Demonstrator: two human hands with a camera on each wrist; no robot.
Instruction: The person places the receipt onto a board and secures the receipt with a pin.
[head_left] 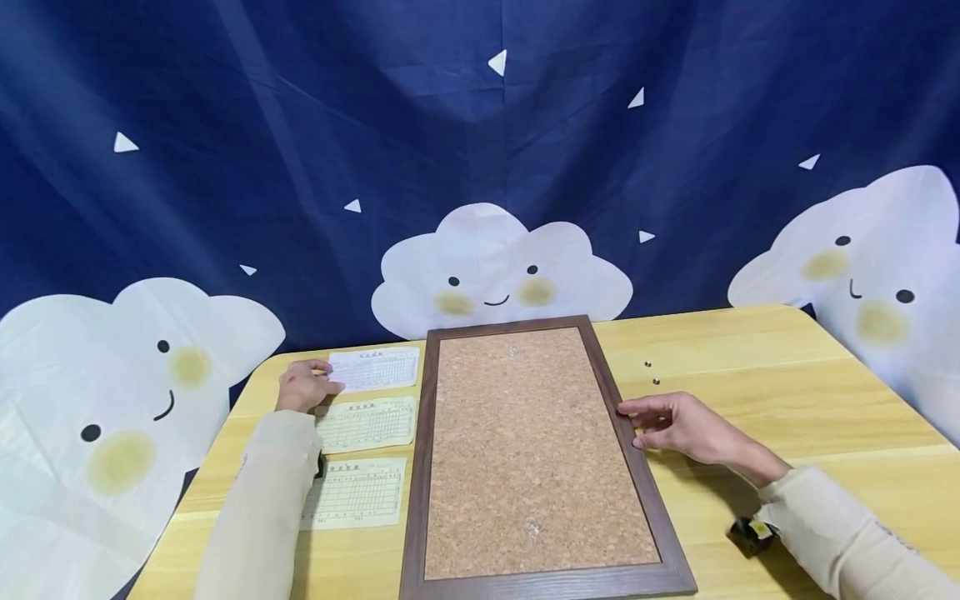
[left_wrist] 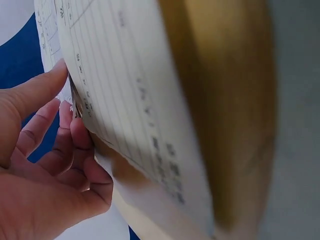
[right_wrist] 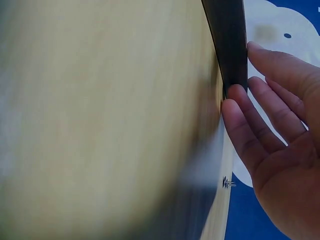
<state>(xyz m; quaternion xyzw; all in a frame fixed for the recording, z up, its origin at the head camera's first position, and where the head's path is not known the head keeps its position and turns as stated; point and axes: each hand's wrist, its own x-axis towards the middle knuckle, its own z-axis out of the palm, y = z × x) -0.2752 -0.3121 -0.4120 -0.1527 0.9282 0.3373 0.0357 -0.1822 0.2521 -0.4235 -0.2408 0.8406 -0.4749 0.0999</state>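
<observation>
My left hand (head_left: 303,386) touches the left end of a white printed slip (head_left: 375,369), thumb at its lower corner and forefinger higher up. Beyond the yellowish slip (left_wrist: 120,100) in the left wrist view, the other fingers are bent; no firm grip shows. A cork board (head_left: 525,450) with a dark brown wooden frame lies on the table. The fingertips of my right hand (head_left: 686,427) rest against the frame's right side. In the right wrist view its fingers are fairly straight beside the dark frame edge (right_wrist: 230,45).
Below the white slip lie a middle yellowish slip (head_left: 367,423) and a lower one (head_left: 356,493). Two small metal pins (head_left: 656,382) sit right of the board on the wooden table (head_left: 787,367). A blue curtain (head_left: 420,108) with clouds hangs behind.
</observation>
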